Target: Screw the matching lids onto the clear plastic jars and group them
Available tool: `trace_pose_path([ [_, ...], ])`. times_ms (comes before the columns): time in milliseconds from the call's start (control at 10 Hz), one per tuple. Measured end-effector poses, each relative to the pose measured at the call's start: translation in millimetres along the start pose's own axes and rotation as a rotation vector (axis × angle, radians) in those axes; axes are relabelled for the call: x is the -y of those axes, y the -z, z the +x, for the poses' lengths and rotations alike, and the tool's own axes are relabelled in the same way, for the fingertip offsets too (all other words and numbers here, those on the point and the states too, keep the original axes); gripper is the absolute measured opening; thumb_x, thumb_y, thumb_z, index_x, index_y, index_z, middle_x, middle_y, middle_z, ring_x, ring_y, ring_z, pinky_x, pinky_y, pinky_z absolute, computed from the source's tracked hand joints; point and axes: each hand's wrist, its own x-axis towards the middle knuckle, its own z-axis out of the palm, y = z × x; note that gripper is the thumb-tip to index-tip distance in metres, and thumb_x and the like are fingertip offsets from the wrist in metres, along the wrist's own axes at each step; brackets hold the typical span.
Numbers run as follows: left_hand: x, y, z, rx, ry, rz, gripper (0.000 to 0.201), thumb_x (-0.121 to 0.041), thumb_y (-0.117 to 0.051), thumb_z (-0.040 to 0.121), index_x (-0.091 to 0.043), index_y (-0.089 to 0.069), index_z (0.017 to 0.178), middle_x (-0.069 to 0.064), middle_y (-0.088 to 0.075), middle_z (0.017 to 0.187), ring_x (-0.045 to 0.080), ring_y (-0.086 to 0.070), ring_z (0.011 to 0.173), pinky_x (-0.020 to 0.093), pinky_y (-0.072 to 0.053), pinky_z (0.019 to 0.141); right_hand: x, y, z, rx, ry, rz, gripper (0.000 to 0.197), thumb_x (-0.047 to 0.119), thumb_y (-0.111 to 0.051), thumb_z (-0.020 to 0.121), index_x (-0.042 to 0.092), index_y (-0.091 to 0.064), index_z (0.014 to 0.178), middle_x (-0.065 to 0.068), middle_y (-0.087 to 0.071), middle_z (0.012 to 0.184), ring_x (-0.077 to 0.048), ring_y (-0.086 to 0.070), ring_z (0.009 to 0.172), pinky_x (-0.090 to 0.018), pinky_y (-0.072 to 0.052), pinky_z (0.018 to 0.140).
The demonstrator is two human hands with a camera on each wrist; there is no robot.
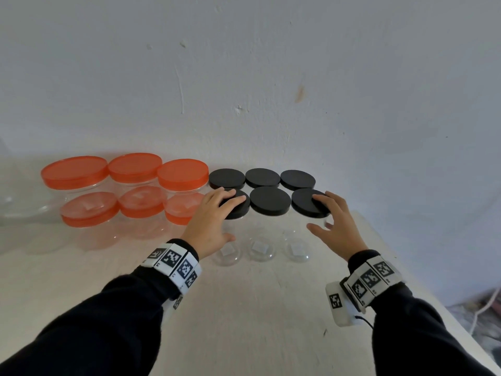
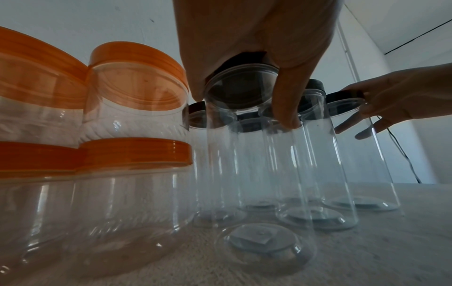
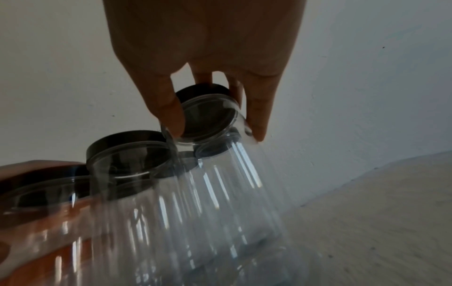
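Left hand [image 1: 210,213] fingers curled over the black lid [image 1: 235,207] of the front-left tall clear jar [image 2: 247,154], mid-frame; right hand [image 1: 334,222] fingers spread, clamping the front-right black lid [image 1: 307,203]. Jars prob. light, thin-walled, slick, tippy; hold at lid rims w/ care.

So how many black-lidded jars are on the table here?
6, in two rows of three: back row left, middle, right; front row left under the left hand, middle, right under the right hand.
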Motion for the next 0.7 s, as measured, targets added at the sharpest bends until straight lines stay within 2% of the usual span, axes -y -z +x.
trace_pose_path([
  [100,1,0,0,0.004,-0.001,0.015,0.087,-0.021,-0.083,0.064,-0.021,-0.039,0.140,0.003,-0.035,0.143,0.026,-0.023,0.135,0.036,-0.021,0.109,-3,-3,2,-0.002,0.001,0.039,0.061,0.008,-0.070,0.079,0.023,-0.045,0.132,0.004,-0.030,0.136,-0.010,-0.040,0.115,-0.008,-0.037,0.076],
  [200,2,0,0,0.015,-0.005,0.025,0.088,-0.023,-0.083,0.065,-0.021,-0.038,0.140,0.003,-0.033,0.144,0.026,-0.023,0.136,0.038,-0.022,0.109,-5,-4,3,-0.001,0.008,0.064,0.060,0.007,-0.069,0.079,0.023,-0.045,0.132,0.004,-0.032,0.134,-0.009,-0.040,0.114,-0.006,-0.036,0.076],
  [300,2,2,0,0.025,-0.012,0.023,0.088,-0.024,-0.083,0.066,-0.021,-0.037,0.141,0.002,-0.032,0.145,0.024,-0.022,0.136,0.036,-0.021,0.109,-6,-5,3,0.000,0.012,0.073,0.060,0.007,-0.069,0.080,0.022,-0.044,0.133,0.005,-0.032,0.133,-0.009,-0.040,0.114,-0.009,-0.035,0.080],
  [400,0,5,0,0.030,-0.027,0.002,0.087,-0.027,-0.082,0.067,-0.021,-0.036,0.141,0.000,-0.031,0.145,0.023,-0.022,0.135,0.036,-0.022,0.109,-5,-6,3,-0.003,0.019,0.048,0.061,0.009,-0.068,0.081,0.022,-0.042,0.134,0.004,-0.032,0.134,-0.008,-0.039,0.114,-0.018,-0.037,0.087],
  [500,-1,7,-2,0.032,-0.037,-0.006,0.082,-0.030,-0.077,0.073,-0.021,-0.034,0.142,0.000,-0.029,0.148,0.023,-0.018,0.139,0.037,-0.019,0.112,0,-5,1,0.003,0.012,0.017,0.062,0.010,-0.068,0.081,0.021,-0.041,0.135,0.000,-0.030,0.138,-0.008,-0.038,0.115,-0.029,-0.039,0.100],
  [600,1,10,-3,0.019,-0.063,0.008,0.081,-0.036,-0.073,0.077,-0.020,-0.030,0.144,-0.001,-0.026,0.150,0.023,-0.014,0.142,0.033,-0.012,0.111,2,-4,-1,0.035,-0.010,-0.022,0.066,0.014,-0.068,0.083,0.023,-0.035,0.139,-0.005,-0.020,0.147,-0.017,-0.033,0.128,-0.028,-0.031,0.104],
  [700,-1,18,-10,-0.011,-0.090,-0.024,0.076,-0.046,-0.064,0.079,-0.020,-0.032,0.143,-0.001,-0.028,0.149,0.022,-0.016,0.142,0.037,-0.015,0.113,10,-1,-8,-0.029,0.005,-0.078,0.071,0.017,-0.069,0.082,0.021,-0.031,0.142,-0.007,-0.011,0.152,-0.023,-0.022,0.136,-0.026,-0.022,0.102],
])
